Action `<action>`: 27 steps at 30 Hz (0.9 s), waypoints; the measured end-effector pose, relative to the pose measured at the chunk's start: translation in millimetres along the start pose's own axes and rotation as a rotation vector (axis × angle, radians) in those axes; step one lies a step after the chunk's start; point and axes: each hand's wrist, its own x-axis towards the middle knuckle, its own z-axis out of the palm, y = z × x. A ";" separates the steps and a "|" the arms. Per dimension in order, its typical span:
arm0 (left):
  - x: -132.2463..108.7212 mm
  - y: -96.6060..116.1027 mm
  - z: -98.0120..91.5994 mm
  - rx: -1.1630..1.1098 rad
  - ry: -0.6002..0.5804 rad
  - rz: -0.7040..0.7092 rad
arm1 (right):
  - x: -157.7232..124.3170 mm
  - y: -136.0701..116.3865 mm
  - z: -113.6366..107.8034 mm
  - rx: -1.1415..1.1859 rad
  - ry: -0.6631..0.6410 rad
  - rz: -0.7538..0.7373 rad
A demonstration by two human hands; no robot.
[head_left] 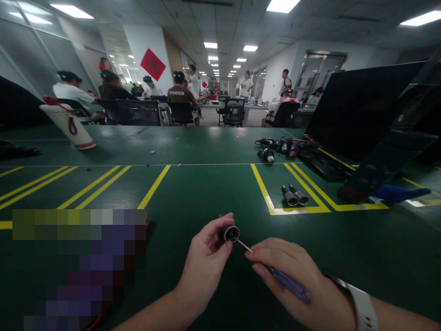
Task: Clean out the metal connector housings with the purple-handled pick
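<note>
The left hand (206, 262) grips a small round part (231, 233), open end turned so the screwdriver (290, 285) held tight in the right hand (296, 269) reaches inside.

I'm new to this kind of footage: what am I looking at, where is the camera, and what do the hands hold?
There is no machine: one camera worn on a person's head looks down at their bare hands over a green table marked with yellow lines. The left hand grips a small dark cylinder with a metal rim. The right hand holds a blue-handled screwdriver, its tip at the cylinder's end. Two similar cylinders lie in a yellow box; more parts lie farther back.
</note>
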 end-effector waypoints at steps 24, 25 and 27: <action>0.8 2.7 1.7 -0.043 0.050 -0.030 | -2.7 -0.1 3.1 -0.027 0.006 -0.063; 1.2 2.7 1.9 -0.051 0.055 -0.025 | -2.4 0.0 3.2 -0.032 0.000 -0.062; 1.6 3.4 2.0 -0.051 0.064 -0.029 | -2.1 0.7 3.8 -0.032 -0.007 -0.066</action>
